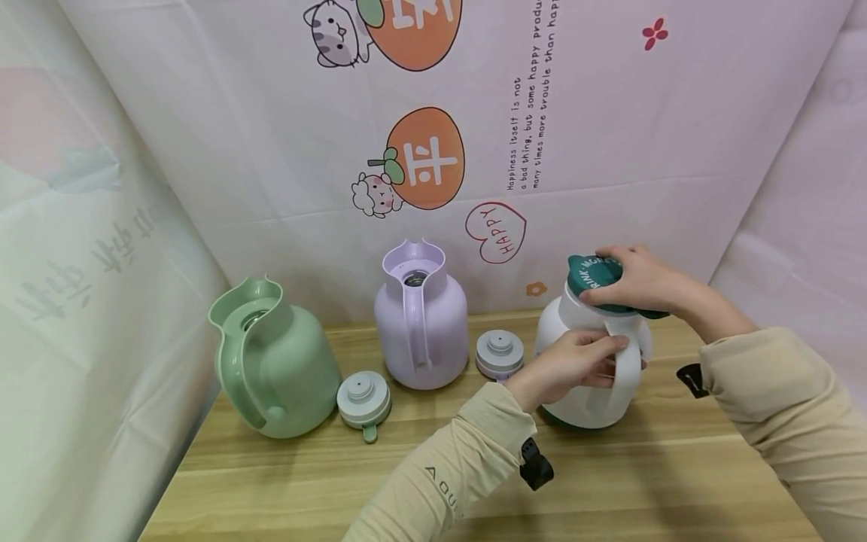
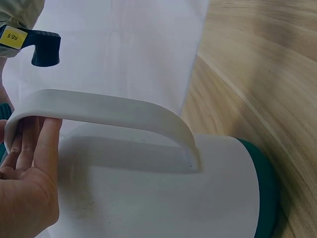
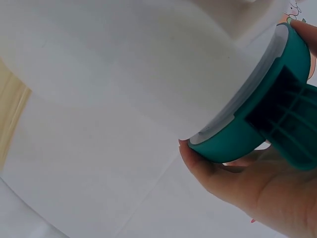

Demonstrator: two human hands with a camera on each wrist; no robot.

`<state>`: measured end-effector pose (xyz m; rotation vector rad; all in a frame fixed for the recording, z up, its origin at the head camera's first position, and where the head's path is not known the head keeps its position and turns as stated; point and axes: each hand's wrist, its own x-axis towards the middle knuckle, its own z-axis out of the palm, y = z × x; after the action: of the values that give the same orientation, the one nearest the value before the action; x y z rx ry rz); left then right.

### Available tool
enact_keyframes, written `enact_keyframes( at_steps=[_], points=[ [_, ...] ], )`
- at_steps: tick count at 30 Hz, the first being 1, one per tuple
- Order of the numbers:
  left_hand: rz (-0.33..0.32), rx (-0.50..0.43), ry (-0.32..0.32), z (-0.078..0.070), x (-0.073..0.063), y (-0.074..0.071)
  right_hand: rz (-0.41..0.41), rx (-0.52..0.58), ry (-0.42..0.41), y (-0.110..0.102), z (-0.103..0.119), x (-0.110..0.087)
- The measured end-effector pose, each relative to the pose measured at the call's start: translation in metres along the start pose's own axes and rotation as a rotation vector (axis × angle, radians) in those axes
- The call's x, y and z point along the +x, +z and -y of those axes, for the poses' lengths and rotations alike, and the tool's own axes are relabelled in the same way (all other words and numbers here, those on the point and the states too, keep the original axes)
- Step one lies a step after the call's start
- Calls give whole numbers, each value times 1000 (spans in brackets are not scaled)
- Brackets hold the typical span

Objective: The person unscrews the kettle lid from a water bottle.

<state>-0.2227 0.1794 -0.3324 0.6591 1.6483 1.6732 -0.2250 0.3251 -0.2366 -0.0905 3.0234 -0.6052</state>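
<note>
A white thermos jug point(image 1: 588, 399) with a dark green base stands at the right of the table. My left hand point(image 1: 567, 361) grips its white handle point(image 2: 104, 106), the fingers passing inside the loop and the thumb on top. Over the jug's mouth sits a dark green lid point(image 1: 588, 277) with lettering. My right hand point(image 1: 646, 282) holds this lid by its rim, thumb on one side and fingers on the other. In the right wrist view the ribbed green tab point(image 3: 297, 121) of the lid sticks out past the palm, and the lid's rim lies against the jug's neck.
A lidless purple jug point(image 1: 433, 324) stands in the middle, with a lidless green jug point(image 1: 291, 369) to its left. Beside them lie two grey stopper lids, one with a green tab point(image 1: 364, 399) and one with a purple tab point(image 1: 500, 352). A printed white cloth point(image 1: 284, 188) hangs behind the table.
</note>
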Motion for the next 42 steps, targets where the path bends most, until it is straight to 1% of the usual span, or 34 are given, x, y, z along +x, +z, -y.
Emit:
enact_keyframes(
  at_steps=[9, 19, 22, 27, 33, 42],
  points=[
    [-4, -23, -13, 0, 0, 0, 19, 48, 26, -3, -1, 0],
    [-20, -35, -28, -2, 2, 0, 1, 59, 43, -10, -5, 0],
    [-25, -42, -31, -2, 2, 0, -7, 85, 41, -13, -8, 0],
    [-33, -31, -28, -1, 3, 0, 1, 173, 46, -18, -13, -4],
    [-49, -39, -13, 1, 4, 0, 33, 294, 87, -23, -20, -10],
    [-59, -30, 6, 2, 5, -1, 15, 418, 102, -23, -42, -16]
  ],
)
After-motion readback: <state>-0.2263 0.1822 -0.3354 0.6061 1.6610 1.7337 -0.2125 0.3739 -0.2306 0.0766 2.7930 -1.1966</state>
